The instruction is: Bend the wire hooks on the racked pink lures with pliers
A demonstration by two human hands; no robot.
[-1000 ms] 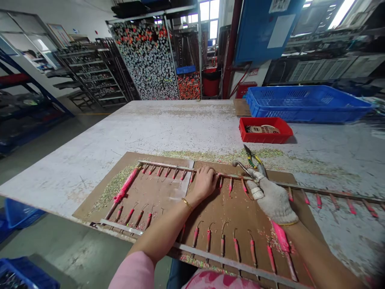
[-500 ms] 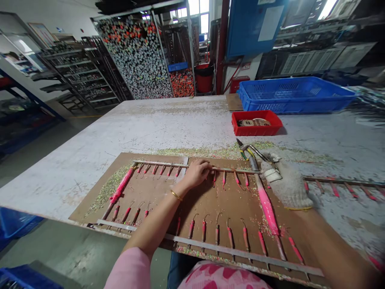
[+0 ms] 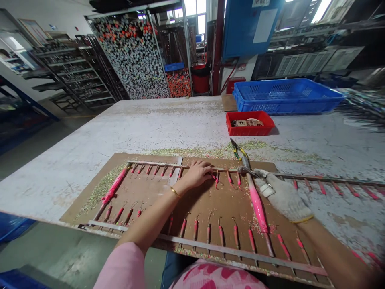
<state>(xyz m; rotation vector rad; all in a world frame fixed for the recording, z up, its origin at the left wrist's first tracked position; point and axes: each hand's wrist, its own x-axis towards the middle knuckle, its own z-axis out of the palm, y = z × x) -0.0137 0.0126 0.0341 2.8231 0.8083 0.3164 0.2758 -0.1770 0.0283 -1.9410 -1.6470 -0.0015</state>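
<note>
Gloved right hand (image 3: 284, 200) moved left against pliers (image 3: 245, 161); bare left hand (image 3: 197, 174) on rail (image 3: 150, 164)

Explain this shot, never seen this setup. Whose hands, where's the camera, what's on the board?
No machine here: these are a person's two hands, seen from one camera worn on their head, looking forward and down. The bare left hand rests on a metal strip lined with pink-tipped sticks. The white-gloved right hand is at yellow-handled pliers; its grip is unclear. A brown board lies beneath them on a white table.
</note>
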